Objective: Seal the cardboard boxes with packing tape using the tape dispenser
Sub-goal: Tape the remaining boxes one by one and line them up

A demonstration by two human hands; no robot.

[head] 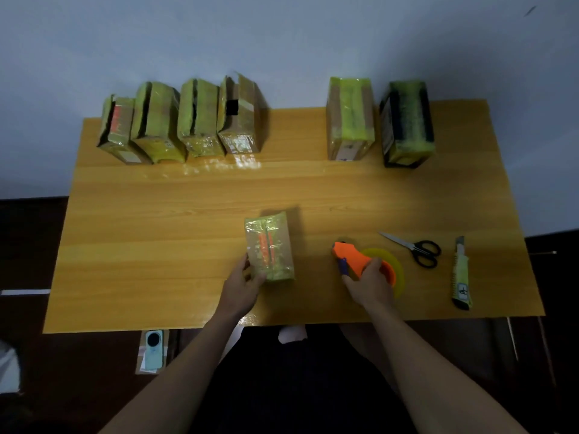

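Note:
A small cardboard box (270,245) with yellowish tape and orange print lies on the wooden table (156,230) near the front middle. My left hand (242,281) grips its near left corner. To the right, my right hand (368,281) is closed around the handle of an orange tape dispenser (351,255) carrying a yellow tape roll (391,261), resting on the table. Several taped boxes (181,120) stand in a row at the back left. Two more boxes (349,117) (407,123) stand at the back right.
Black-handled scissors (416,247) lie right of the dispenser. A utility knife (460,274) lies near the table's right edge. Below the table's front edge, a phone (152,349) rests on a low box. A pale wall is behind the table.

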